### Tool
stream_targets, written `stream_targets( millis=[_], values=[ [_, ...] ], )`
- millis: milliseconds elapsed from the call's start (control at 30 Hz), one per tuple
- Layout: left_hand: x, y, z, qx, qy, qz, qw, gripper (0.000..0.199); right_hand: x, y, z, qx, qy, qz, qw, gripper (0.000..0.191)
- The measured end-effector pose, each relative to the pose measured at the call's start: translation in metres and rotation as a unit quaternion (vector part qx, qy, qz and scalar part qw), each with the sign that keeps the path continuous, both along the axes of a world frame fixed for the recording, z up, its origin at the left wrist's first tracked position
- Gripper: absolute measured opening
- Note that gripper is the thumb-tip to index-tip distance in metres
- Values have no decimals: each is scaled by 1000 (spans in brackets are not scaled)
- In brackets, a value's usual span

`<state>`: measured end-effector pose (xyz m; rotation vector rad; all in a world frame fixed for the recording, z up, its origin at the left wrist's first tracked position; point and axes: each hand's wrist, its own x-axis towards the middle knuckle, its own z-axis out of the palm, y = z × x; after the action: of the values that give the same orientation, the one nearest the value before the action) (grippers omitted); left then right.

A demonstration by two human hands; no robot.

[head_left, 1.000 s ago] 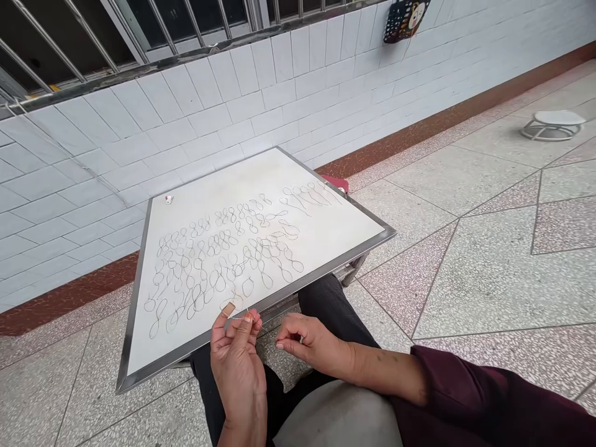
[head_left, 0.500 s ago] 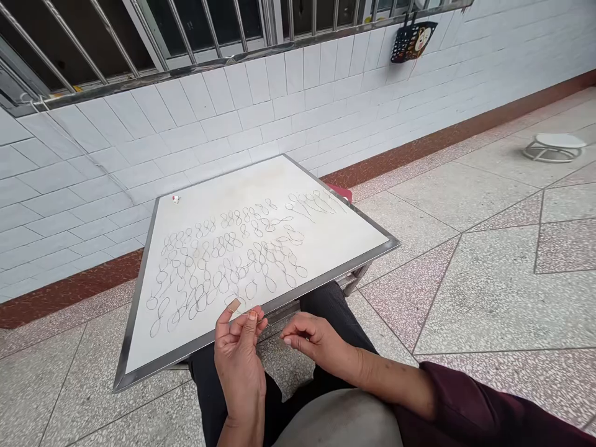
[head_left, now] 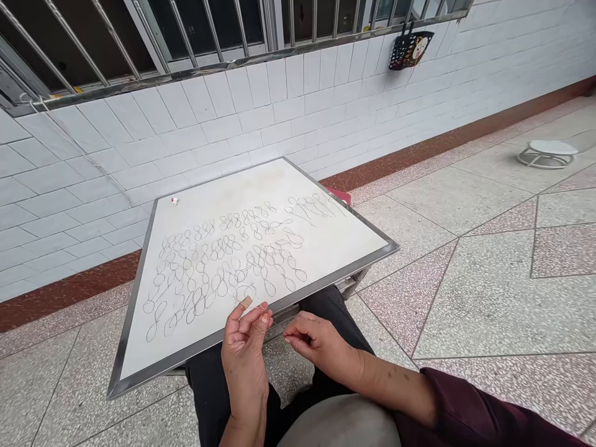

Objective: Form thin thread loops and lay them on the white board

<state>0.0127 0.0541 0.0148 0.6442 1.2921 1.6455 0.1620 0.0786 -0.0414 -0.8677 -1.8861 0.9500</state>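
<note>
My left hand point(head_left: 248, 351) is raised over the table's near edge, thumb and a finger pinched on a thin strand point(head_left: 256, 306) that is barely visible. A tan bandage-like wrap point(head_left: 246, 301) covers one of its fingertips. To its right, my right hand point(head_left: 321, 344) is closed in a pinch above my lap, the two hands a short gap apart. Whatever sits between its fingertips is too fine to make out. Many thin dark loops point(head_left: 223, 285), most twisted into figure eights, lie in rows on the white tabletop point(head_left: 326, 242) just beyond my hands.
Metal trim point(head_left: 170, 355) borders the table, which stands by a white tiled wall point(head_left: 195, 136). A small red-and-white item point(head_left: 174, 201) lies at its far left corner. A dark basket point(head_left: 410, 51) hangs from the window bars. A low white stool point(head_left: 549, 152) stands on the floor at right.
My left hand has shifted slightly right and turned a little, bringing it closer to my right hand. My right hand has barely moved; the view has tilted slightly.
</note>
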Motion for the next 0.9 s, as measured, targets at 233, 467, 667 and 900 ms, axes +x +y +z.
stream_targets(
  millis=[233, 467, 667, 900],
  values=[
    [1, -2, -2, -3, 43, 13, 999, 51, 3, 0, 4, 34, 3, 15, 999, 21],
    [5, -6, 3, -42, 114, -40, 992, 62, 0, 16, 34, -73, 114, -23, 991, 25],
    [12, -8, 9, -52, 182, -56, 980, 71, -6, 23, 32, -151, 170, -4, 974, 25],
    [18, -9, 10, -77, 222, -82, 968, 76, -4, 29, 33, -193, 185, 19, 963, 25]
  ],
)
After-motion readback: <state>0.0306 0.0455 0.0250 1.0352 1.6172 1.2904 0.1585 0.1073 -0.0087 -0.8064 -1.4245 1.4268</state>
